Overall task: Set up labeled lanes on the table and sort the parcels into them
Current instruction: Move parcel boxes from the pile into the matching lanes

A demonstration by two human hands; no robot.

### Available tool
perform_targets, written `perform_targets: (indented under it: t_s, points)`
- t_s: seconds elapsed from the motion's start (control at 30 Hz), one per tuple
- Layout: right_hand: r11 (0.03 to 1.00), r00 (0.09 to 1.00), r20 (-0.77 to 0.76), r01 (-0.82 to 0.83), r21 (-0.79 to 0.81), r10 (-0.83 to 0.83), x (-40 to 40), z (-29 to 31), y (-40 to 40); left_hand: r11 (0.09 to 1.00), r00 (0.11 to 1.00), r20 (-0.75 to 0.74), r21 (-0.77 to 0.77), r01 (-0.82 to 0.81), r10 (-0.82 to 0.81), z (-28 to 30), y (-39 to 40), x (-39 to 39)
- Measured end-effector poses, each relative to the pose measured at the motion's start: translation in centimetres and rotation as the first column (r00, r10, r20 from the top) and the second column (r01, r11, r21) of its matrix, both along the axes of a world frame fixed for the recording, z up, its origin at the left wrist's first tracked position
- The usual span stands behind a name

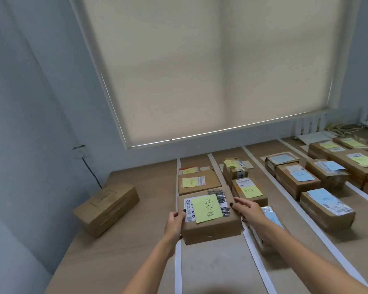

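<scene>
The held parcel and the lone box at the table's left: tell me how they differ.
The held parcel carries a green sticky note and a shipping label; the lone box shows neither. The held parcel sits between the white tape strips, in a lane; the lone box lies outside them, near the wall. The left hand and right hand hold the held parcel's sides; nothing touches the lone box. Both are brown cardboard.

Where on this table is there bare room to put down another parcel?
Bare wood lies near the front edge, between the white tape strips below the parcel both hands hold. More shows at the table's left, around the lone unlabeled box. Lanes to the right are crowded: yellow-note boxes behind, blue-note boxes filling the far-right lanes.
</scene>
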State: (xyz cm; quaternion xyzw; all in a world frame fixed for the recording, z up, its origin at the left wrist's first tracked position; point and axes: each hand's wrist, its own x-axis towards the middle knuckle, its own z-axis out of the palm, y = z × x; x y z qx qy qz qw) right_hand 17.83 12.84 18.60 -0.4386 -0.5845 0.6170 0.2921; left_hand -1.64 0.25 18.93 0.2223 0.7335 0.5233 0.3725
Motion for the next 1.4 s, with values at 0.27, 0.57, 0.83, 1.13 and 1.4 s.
perform_targets:
  t_s: [0.27,0.57,0.83,1.13,1.4]
  points:
    - [0.997,0.997,0.059,-0.038,-0.060,0.041,-1.1,-3.0,1.3,0.999,0.998,0.056,-0.045,0.015,-0.012,-2.8,1.7,-0.5]
    - [0.994,0.991,0.120,-0.056,-0.089,0.066,-4.4,-6.7,4.2,0.998,0.998,0.052,-0.053,-0.018,0.021,-6.9,5.3,-3.9]
    - [0.998,0.983,0.181,-0.028,-0.050,0.037,-8.2,-10.8,7.0,0.998,0.997,0.067,-0.048,0.046,-0.043,-11.6,8.1,-7.2]
    - [0.993,0.964,0.264,0.064,-0.096,-0.036,-11.5,-16.4,8.2,0.998,0.986,0.167,-0.060,-0.013,0.023,-17.2,10.8,-9.0]
    - [0.985,0.970,0.231,0.106,-0.135,-0.073,-13.0,-17.5,10.6,0.995,0.973,0.211,-0.046,-0.090,0.098,-18.0,13.2,-10.2]
